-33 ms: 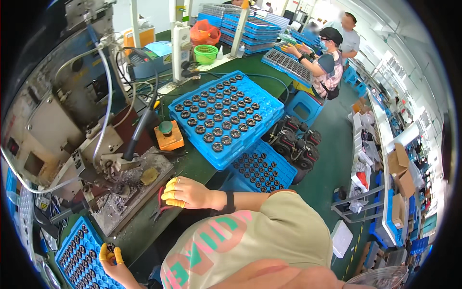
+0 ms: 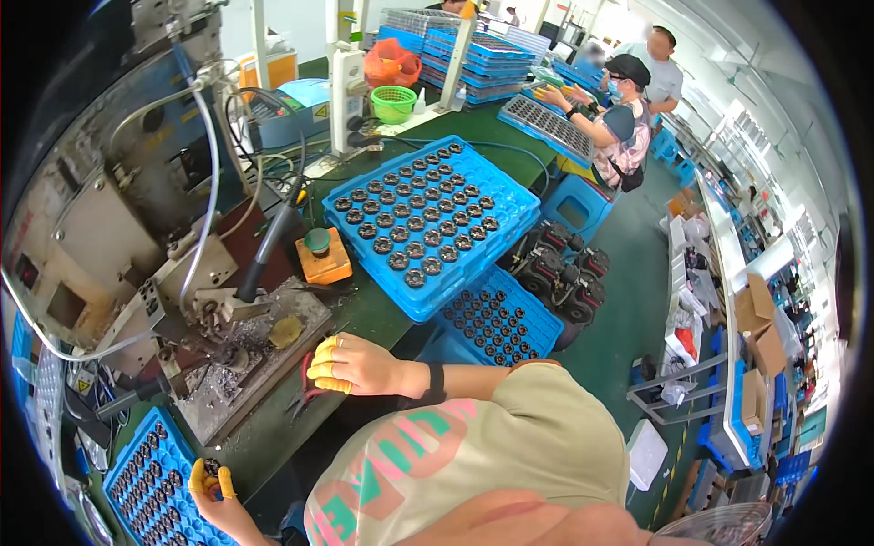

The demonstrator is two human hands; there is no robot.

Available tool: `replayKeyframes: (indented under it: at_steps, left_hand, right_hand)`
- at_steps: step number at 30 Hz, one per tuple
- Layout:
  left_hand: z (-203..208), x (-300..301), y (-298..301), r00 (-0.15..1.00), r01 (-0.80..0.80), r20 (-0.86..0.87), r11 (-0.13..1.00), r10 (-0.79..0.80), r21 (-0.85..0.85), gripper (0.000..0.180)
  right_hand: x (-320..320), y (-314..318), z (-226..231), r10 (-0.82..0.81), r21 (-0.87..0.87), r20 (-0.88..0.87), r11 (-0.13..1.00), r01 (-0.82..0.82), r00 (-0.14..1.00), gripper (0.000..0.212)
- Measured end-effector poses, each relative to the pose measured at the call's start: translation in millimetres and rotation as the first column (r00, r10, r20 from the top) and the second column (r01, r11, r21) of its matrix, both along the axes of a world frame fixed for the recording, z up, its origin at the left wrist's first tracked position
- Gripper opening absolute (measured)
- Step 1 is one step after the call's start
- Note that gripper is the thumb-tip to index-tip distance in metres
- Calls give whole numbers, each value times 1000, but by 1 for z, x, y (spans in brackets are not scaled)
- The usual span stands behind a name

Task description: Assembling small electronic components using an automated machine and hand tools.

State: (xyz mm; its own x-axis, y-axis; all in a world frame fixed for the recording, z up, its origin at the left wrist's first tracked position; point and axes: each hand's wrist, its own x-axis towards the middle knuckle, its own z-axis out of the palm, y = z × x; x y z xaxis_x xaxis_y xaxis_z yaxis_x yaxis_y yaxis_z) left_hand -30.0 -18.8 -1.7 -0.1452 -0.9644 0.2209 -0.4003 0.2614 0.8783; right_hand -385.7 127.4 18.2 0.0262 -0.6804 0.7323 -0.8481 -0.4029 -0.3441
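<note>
At the lower left my left hand (image 2: pixel 215 499), with yellow finger cots on, pinches a small round dark part (image 2: pixel 211 467) at its fingertips. It is over the edge of a blue tray (image 2: pixel 187 446) holding rows of like parts. My right hand (image 2: pixel 350 366), also in yellow finger cots, is closed round red-handled pliers (image 2: pixel 307 378) at the bench's front edge. The jaws point down toward the bench edge; the fingers hide much of the handles. Between and beyond my hands stands a metal machine base (image 2: pixel 246 387) strewn with metal shavings.
A stack of blue trays (image 2: pixel 473 182) with round parts stands on the green bench, another tray (image 2: pixel 537 314) below it. An orange block with a green-topped pot (image 2: pixel 320 259) and a black-handled tool (image 2: pixel 269 246) are near the machine. Further off a co-worker (image 2: pixel 624 127) handles a tray.
The view has shifted very slightly. Both hands hold the same things in the same places.
</note>
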Motion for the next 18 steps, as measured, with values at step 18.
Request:
replayKeyframes:
  at_steps: [18]
  left_hand:
    - [24, -12, 21, 995, -32, -100, 994, 21, -104, 41]
  right_hand:
    - [8, -3, 2, -46, 31, 77, 999, 44, 996, 15]
